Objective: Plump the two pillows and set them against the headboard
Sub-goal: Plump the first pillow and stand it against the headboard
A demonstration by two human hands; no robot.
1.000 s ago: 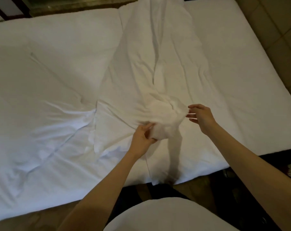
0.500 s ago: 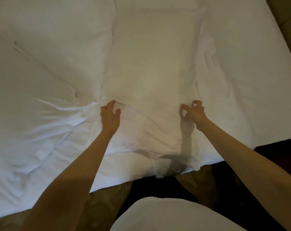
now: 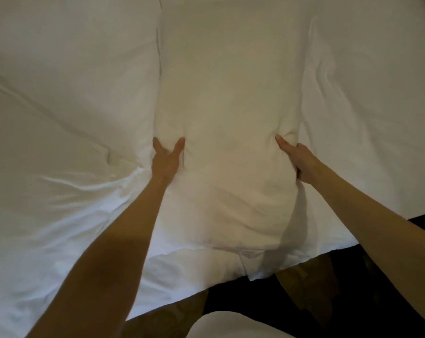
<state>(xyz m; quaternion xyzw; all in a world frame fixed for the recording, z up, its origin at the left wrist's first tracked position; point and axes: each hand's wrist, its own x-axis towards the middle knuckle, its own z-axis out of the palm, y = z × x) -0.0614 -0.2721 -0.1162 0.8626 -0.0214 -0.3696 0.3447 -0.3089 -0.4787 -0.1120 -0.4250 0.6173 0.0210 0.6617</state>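
A long white pillow (image 3: 228, 123) lies lengthwise in the middle of the bed, its near end hanging a little over the bed's edge. My left hand (image 3: 166, 159) presses into its left side with thumb and fingers spread around the cloth. On the pillow's right side my right hand (image 3: 296, 158) grips the fabric, thumb on top and fingers tucked under the edge. A second white pillow (image 3: 79, 57) lies to the left, touching the first along a seam. The headboard is out of view.
The white bed sheet (image 3: 377, 118) is wrinkled on both sides of the pillows. The bed's near edge runs diagonally across the bottom, with dark floor (image 3: 377, 276) beyond it. A white rounded shape (image 3: 226, 325) sits at the bottom middle.
My hands went from bunching the pillow's near middle to its two sides, and now they dig in and grip deeper. The view has moved closer to the bed.
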